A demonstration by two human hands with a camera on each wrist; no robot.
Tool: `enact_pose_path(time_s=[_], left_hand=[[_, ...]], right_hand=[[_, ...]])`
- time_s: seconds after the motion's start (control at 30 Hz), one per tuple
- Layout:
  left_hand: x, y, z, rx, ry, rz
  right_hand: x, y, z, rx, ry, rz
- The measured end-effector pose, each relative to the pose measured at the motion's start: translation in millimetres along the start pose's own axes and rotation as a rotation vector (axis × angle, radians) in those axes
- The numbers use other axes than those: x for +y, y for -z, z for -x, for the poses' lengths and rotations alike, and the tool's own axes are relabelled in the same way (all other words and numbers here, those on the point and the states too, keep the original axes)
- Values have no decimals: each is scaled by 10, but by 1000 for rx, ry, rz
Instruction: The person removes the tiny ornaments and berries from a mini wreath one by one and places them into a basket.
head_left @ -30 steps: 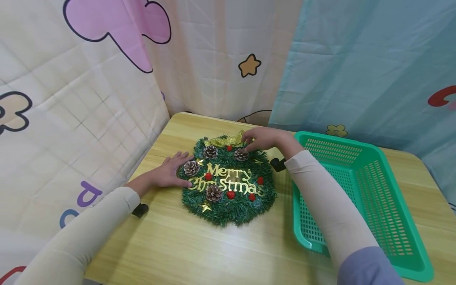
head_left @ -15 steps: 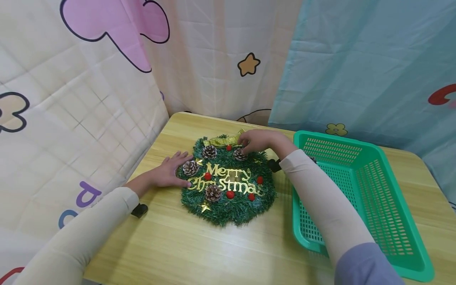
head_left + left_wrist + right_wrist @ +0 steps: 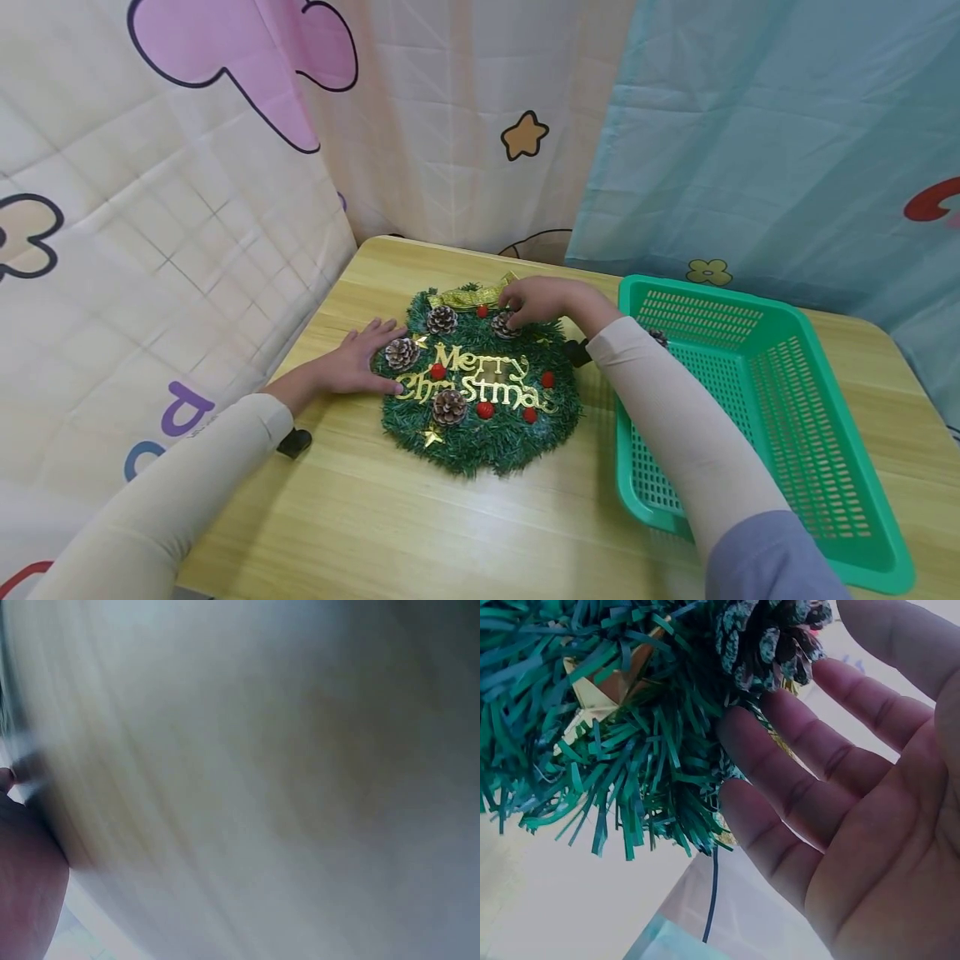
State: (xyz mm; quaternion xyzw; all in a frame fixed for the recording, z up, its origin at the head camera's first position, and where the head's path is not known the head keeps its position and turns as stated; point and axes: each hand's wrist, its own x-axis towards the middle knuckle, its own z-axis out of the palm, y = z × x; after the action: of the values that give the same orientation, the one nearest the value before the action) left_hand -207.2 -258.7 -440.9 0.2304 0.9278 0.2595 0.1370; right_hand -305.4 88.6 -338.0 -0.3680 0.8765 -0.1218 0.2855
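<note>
A green tinsel wreath (image 3: 487, 450) lies flat on the wooden table, with gold "Merry Christmas" lettering (image 3: 480, 375), red berries, gold stars and several pine cones. My left hand (image 3: 356, 360) rests with spread fingers on its left edge, beside a frosted pine cone (image 3: 402, 354). My right hand (image 3: 543, 300) reaches over the top right of the wreath, thumb and index finger around another pine cone (image 3: 504, 325). In the right wrist view, that pine cone (image 3: 772, 641) meets the index fingertip, the other fingers lie loosely against the tinsel, and a gold star (image 3: 604, 690) shows.
A green plastic basket (image 3: 821, 400) stands at the right, partly under my right forearm. A pine cone (image 3: 658, 337) shows in it beside the sleeve. Gold ribbon (image 3: 468, 297) lies at the wreath's top. Printed curtains hang behind the table (image 3: 420, 533).
My right hand has shifted slightly down and left, its fingers closer around the pine cone. The pine cone in the basket has come into view beside the sleeve. The left hand stays put.
</note>
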Motion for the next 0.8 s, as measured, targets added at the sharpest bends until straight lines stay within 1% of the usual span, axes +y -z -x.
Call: enact_pose_path(time_s=[0.37,0.57,0.8], left_hand=[[-15,-10,-2,2,2,3],[-17,-12,-1,5,6,5],[-15,-15,-3,5,4,11]], right_hand=[[-30,-24,-31,-17,10,-5],[1,-47,-68,-31,33,14],[36,-80,-100,-36,24,16]])
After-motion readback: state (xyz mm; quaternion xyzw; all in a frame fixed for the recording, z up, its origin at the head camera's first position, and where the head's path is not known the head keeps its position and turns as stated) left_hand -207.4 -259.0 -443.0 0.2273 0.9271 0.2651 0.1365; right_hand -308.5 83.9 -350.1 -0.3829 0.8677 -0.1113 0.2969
